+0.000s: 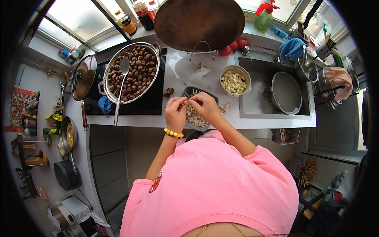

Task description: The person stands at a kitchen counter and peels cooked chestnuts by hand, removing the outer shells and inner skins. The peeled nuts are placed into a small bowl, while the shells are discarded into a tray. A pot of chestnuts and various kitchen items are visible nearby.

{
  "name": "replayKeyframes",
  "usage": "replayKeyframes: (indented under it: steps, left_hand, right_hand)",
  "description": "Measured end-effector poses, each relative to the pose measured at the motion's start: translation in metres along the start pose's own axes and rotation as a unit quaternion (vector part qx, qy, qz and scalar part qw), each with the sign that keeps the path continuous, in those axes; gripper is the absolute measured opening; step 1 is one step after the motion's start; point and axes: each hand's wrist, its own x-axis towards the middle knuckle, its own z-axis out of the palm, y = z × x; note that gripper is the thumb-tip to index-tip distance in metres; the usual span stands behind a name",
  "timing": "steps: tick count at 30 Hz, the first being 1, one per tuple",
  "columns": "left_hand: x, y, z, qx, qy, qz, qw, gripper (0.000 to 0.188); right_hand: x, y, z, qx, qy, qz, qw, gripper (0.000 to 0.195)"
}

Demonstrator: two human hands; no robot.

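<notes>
Over a grey plastic basket [196,126] of garlic skins and cloves, my two hands meet at the fingertips. My left hand [176,112], with a yellow bead bracelet at the wrist, pinches something small and pale, probably a garlic clove. The thumb and finger of my right hand [205,107] touch the same small piece. Peeled garlic cloves [234,82] fill a cream colander [248,77] to the right of the basket. A few unpeeled cloves [225,107] lie on the counter beside my right hand.
At the left, a large pan [157,53] of chestnuts [139,71] with a metal spatula [124,66] sits on a black cooktop [155,103]. The sink [254,109] at the right holds a metal bowl [286,93]. A large round board [200,25] stands behind, near tomatoes [225,51].
</notes>
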Motion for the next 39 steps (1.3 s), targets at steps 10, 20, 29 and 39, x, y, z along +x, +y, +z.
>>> replayKeyframes:
  steps: [10, 20, 29, 39]
  left_hand:
    - [0.004, 0.007, -0.004, 0.167, -0.004, 0.163, 0.972, 0.021]
    - [0.006, 0.012, -0.002, 0.171, -0.009, 0.17, 0.971, 0.016]
    - [0.003, 0.013, 0.001, 0.17, -0.01, 0.17, 0.971, 0.018]
    - [-0.002, -0.007, 0.002, -0.28, -0.047, -0.18, 0.942, 0.017]
  right_hand:
    - [0.0, -0.008, 0.0, -0.042, -0.01, -0.062, 0.997, 0.013]
    - [-0.001, -0.011, -0.007, -0.028, -0.017, -0.056, 0.998, 0.014]
    - [-0.005, -0.011, 0.001, -0.094, 0.031, -0.075, 0.992, 0.009]
    - [-0.003, 0.027, -0.004, -0.145, 0.057, -0.043, 0.987, 0.01]
